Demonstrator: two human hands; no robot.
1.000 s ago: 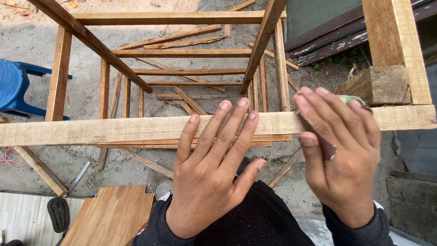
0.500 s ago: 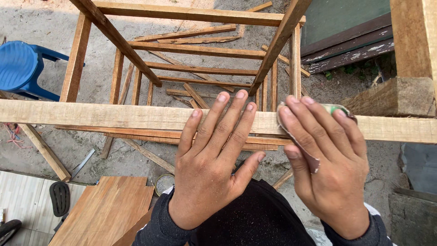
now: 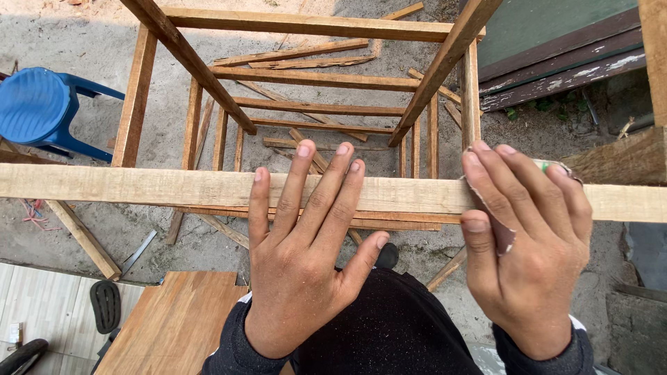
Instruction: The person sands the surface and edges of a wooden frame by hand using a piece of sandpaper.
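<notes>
A long pale wooden rail (image 3: 125, 186) runs across the view from left to right. My left hand (image 3: 306, 264) lies flat on it near the middle, fingers spread and pointing away from me. My right hand (image 3: 524, 243) presses a folded piece of sandpaper (image 3: 501, 232) over the rail's near edge, to the right of the left hand. The rail is the near top bar of a bare wooden frame (image 3: 313, 26) that stands on the ground below.
Loose wooden strips (image 3: 299, 52) lie on the sandy ground inside the frame. A blue plastic chair (image 3: 42, 107) stands at the left. A brown wooden board (image 3: 174, 326) and a black sandal (image 3: 105, 305) lie at the lower left. A dark green wall (image 3: 556, 28) is at the upper right.
My right hand with the sandpaper has slid along the rail, away from the left hand. The left hand has stayed flat on the rail. The view has shifted a little.
</notes>
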